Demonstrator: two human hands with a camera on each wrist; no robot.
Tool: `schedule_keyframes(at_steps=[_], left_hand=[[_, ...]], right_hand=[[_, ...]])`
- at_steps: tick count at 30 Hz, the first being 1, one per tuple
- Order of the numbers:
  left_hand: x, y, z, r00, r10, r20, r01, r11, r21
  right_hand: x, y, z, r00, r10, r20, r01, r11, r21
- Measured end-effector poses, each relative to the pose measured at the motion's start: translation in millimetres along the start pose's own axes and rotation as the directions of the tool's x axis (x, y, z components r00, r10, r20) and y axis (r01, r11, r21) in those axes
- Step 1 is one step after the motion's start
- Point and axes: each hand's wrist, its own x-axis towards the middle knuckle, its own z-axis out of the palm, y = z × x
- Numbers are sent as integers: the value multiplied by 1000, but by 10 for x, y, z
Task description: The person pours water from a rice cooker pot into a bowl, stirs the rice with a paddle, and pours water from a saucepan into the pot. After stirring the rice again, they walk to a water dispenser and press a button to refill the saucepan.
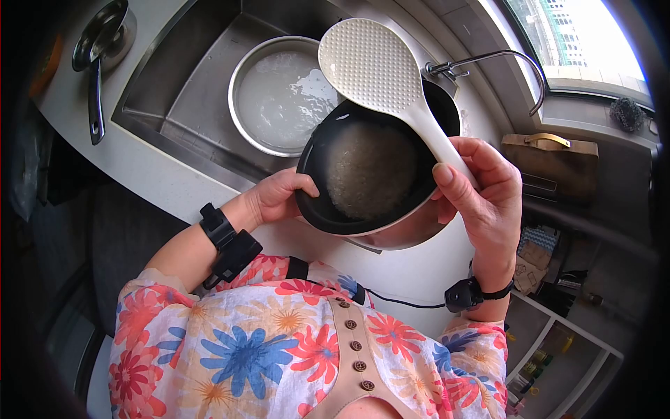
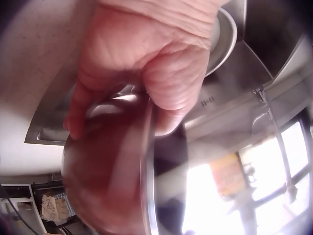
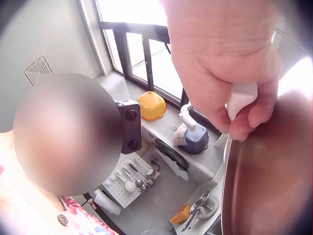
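A dark-lined pot (image 1: 317, 164) with a shiny outer wall is tilted at the sink's near edge, cloudy liquid and pale grains in its bottom. The left hand (image 1: 283, 197) grips its left rim, thumb over the edge; in the left wrist view that hand (image 2: 142, 58) holds the pot's reddish reflecting wall (image 2: 107, 166). The right hand (image 1: 488, 199) pinches the handle of a white dimpled rice paddle (image 1: 370, 66), whose head lies above the pot's far rim. In the right wrist view the right hand (image 3: 230, 73) has curled fingers round the white handle end (image 3: 242, 95).
A steel bowl of cloudy water (image 1: 279, 98) stands in the sink (image 1: 202, 91), left of the pot. A faucet (image 1: 509, 54) arches at the right, near a dark scrubber (image 1: 627, 114). Steel ladle and pan (image 1: 101, 42) lie on the left counter.
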Motion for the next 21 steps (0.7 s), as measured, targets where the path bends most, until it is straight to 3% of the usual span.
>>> schedule_keyframes(at_steps=[21], left_hand=[[-3, 0, -1, 1000, -7, -5, 7, 1000, -23]], right_hand=[[-3, -25, 20, 1000, 9, -21, -8, 999, 46]])
